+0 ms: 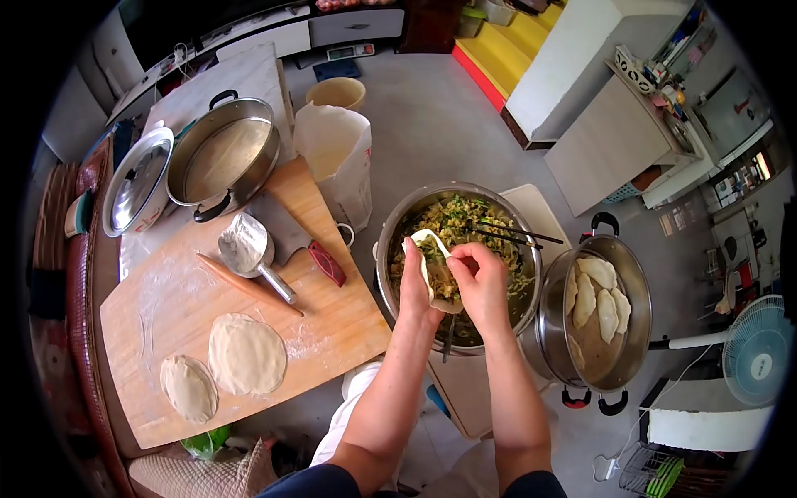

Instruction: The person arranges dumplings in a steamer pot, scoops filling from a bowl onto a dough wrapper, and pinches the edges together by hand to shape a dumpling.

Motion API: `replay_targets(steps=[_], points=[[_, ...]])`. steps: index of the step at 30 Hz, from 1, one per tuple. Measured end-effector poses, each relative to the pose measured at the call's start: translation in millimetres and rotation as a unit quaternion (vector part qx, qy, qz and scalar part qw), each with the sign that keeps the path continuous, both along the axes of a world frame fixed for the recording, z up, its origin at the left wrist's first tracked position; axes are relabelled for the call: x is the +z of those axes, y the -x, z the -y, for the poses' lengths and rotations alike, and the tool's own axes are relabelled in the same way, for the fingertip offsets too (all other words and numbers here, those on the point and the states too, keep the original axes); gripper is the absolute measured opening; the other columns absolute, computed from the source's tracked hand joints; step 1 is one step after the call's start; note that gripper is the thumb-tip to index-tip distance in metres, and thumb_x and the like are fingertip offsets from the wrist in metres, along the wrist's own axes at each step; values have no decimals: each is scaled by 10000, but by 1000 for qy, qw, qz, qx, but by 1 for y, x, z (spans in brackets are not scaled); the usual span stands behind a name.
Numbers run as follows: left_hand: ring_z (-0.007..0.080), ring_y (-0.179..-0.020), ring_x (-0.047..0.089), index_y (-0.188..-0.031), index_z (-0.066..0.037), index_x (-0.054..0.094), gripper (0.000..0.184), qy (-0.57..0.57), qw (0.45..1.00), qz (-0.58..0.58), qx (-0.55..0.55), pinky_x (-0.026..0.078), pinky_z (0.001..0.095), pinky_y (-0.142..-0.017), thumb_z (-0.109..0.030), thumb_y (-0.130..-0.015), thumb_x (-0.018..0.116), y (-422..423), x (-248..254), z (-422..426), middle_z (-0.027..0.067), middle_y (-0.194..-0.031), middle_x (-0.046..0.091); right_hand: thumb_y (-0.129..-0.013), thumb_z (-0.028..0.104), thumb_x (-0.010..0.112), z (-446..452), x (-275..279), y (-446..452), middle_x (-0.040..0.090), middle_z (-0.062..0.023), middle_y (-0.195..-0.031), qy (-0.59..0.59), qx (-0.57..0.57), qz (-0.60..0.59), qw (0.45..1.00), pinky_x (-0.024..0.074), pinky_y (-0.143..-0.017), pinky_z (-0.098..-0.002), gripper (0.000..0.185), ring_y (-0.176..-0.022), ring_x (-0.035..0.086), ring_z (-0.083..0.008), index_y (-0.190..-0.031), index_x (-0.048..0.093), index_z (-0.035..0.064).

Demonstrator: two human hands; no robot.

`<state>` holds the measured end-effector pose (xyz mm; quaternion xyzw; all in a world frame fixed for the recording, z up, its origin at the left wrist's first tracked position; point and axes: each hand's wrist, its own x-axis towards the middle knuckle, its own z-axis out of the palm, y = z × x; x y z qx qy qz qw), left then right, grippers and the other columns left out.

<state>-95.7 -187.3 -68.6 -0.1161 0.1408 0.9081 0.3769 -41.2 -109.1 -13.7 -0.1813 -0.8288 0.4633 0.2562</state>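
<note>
Over a steel bowl [388, 249] of chopped green and yellow filling [498, 257], both hands hold a folded dough wrapper [425, 266] with filling inside. My left hand [415, 286] cups its left side and underside. My right hand [480, 278] pinches the wrapper's upper right edge between thumb and fingers. Chopsticks [519, 238] rest in the bowl, to the right of the wrapper. On the wooden board [332, 332] at the left lie two flat dough rounds [247, 353], a rolling pin [249, 285] and a metal scoop [246, 246] with flour.
At the right, a steamer pot [598, 378] holds several filled dumplings [608, 315]. A cleaver with a red handle [327, 264] lies at the board's back. Behind it stand an empty-looking pan [270, 158], a lid [139, 181] and a white sack [353, 195]. A fan [757, 353] stands far right.
</note>
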Motion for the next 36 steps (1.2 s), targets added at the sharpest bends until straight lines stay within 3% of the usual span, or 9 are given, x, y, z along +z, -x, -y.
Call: replay_targets(steps=[6,9,12,15,19,25,27,30,36], points=[[178,-839,620,-1147,-121,565,459,78,995,8,62,529,346,-747,-542,-1031,422,-4,0,-1,44,-942,617,-820,12,695,26,-8,-5,673,-119,-839,-88,-4,-21,996,527,-696,-401,91,-792,666,-314,-899,656,31],[158,-800,594,-1122,-119,561,477,108,989,28,93,509,331,-696,-565,-1023,426,-4,1,-2,26,-898,594,-836,-16,698,25,-15,-5,708,-120,-881,-112,6,-31,993,546,-666,-315,98,-732,691,-220,-933,682,-10],[150,-791,586,-1116,-115,559,486,116,988,28,103,502,325,-681,-573,-1021,424,-5,4,-2,21,-890,588,-842,4,704,25,-17,-6,718,-128,-903,-112,6,-35,993,555,-671,-306,138,-751,704,-209,-978,696,-11],[138,-778,575,-1114,-113,557,493,98,991,2,92,493,317,-663,-577,-1021,421,-5,-2,1,14,-889,580,-783,24,733,29,-17,-7,706,-129,-887,-48,10,-49,998,555,-692,-394,204,-787,698,-302,-982,686,26],[122,-757,560,-1136,-109,551,507,148,982,-21,113,481,309,-636,-583,-1021,413,-5,6,-1,7,-891,573,-760,10,755,31,-18,-5,712,-128,-885,-73,-3,-73,995,566,-696,-387,256,-781,708,-288,-1007,687,25],[145,-837,597,-1178,-109,542,518,159,980,-32,113,516,325,-712,-583,-1024,400,-8,13,-2,27,-931,601,-770,-33,729,33,-18,-4,716,-137,-882,-106,-44,-73,991,571,-702,-373,267,-787,710,-290,-1029,691,20],[171,-897,620,-1184,-109,542,544,97,990,-15,106,534,340,-760,-605,-1011,401,-9,16,-4,50,-978,624,-776,-42,718,30,-16,-4,717,-143,-888,-97,-55,-82,990,571,-698,-371,275,-790,710,-291,-1043,692,14],[212,-966,645,-1201,-105,540,601,31,994,1,106,550,361,-827,-647,-986,397,-8,10,-6,84,-1049,650,-804,-69,714,21,-16,1,730,-111,-876,-143,-58,-112,982,566,-665,-287,284,-737,700,-178,-1080,700,-3],[191,-944,643,-1213,-105,541,648,28,995,-23,94,543,345,-822,-678,-983,343,-12,8,-5,72,-1045,649,-811,26,745,23,5,-2,689,-114,-940,-120,-18,-41,992,561,-667,-305,261,-761,691,-200,-1061,691,-28]])
